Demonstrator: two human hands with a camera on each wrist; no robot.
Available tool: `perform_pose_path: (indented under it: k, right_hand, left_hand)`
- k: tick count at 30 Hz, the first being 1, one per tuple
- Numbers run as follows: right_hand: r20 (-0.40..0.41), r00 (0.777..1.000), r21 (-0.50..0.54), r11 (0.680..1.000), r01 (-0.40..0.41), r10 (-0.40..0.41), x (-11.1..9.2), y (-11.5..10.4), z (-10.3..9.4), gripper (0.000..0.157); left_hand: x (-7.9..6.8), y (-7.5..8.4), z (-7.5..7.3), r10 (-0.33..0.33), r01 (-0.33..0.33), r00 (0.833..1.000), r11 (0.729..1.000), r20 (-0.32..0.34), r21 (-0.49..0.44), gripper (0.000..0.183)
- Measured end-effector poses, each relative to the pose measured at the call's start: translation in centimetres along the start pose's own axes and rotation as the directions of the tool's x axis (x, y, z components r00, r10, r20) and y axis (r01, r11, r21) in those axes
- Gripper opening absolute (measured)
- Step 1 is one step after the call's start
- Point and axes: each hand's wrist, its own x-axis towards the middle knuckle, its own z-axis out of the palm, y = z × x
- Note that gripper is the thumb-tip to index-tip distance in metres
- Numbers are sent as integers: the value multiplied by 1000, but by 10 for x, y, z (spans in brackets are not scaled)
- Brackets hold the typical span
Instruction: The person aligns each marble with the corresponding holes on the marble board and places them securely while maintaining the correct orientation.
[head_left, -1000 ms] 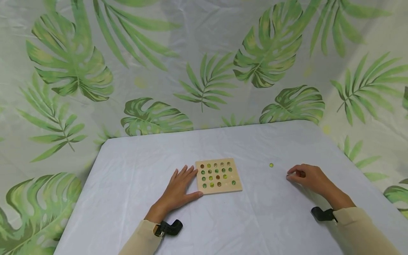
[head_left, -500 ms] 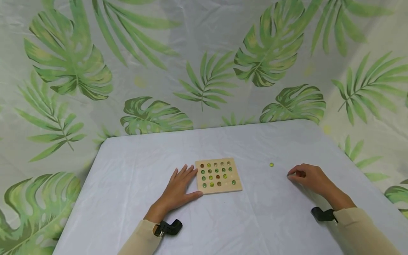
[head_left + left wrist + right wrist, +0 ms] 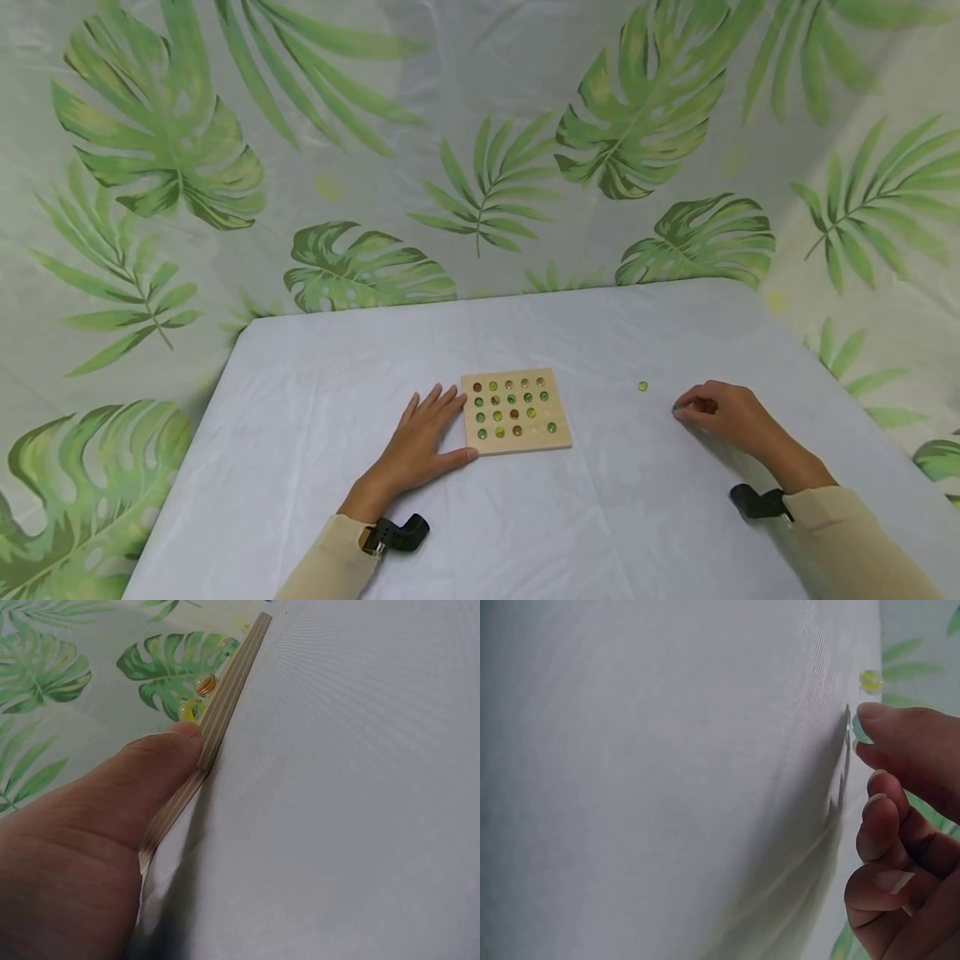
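A light wooden board (image 3: 562,429) with rows of round hollows lies mid-table, and most hollows hold green, yellow or brownish glass marbles. Along its left side rests my left hand (image 3: 420,446), fingers spread and fairly straight, the thumb at the near left corner. In the left wrist view that thumb (image 3: 169,754) touches the board's edge beside a yellow marble (image 3: 190,711). Right of the board, my right hand (image 3: 723,412) pinches a bluish-green marble (image 3: 860,731) between thumb and index finger, close to the cloth. The other fingers are curled.
One loose yellow-green marble (image 3: 642,386) lies on the white tablecloth (image 3: 360,358) between the board and my right hand. A leaf-patterned cloth (image 3: 480,167) hangs behind the table. Each wrist carries a small black camera.
My right hand has stayed nearly in place, and a marble now shows at its fingertips. The left hand and board look unmoved; the head view has tilted slightly.
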Motion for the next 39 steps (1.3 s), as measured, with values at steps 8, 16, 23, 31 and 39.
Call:
perform_pose_path:
  k: [8,16,23,31,39]
  right_hand:
    - [17,1000,30,999,-23,22,6,-8,4,11]
    - [4,1000,56,998,29,-29,15,-23,7,11]
    - [-20,996,88,992,94,-93,26,-37,14,11]
    - [-30,983,110,977,182,-179,43,-56,26,10]
    - [-2,982,128,974,186,-187,58,-73,37,11]
  left_hand:
    - [1,0,1,-3,3,1000,1000,-7,-1,85]
    - [1,-1,3,18,-18,999,1000,-30,2,86]
    - [1,-2,1,18,-18,999,1000,-28,5,86]
    - [-1,-3,1,2,-1,1000,1000,-14,17,85]
    - [1,-3,1,4,-4,1000,1000,-6,24,86]
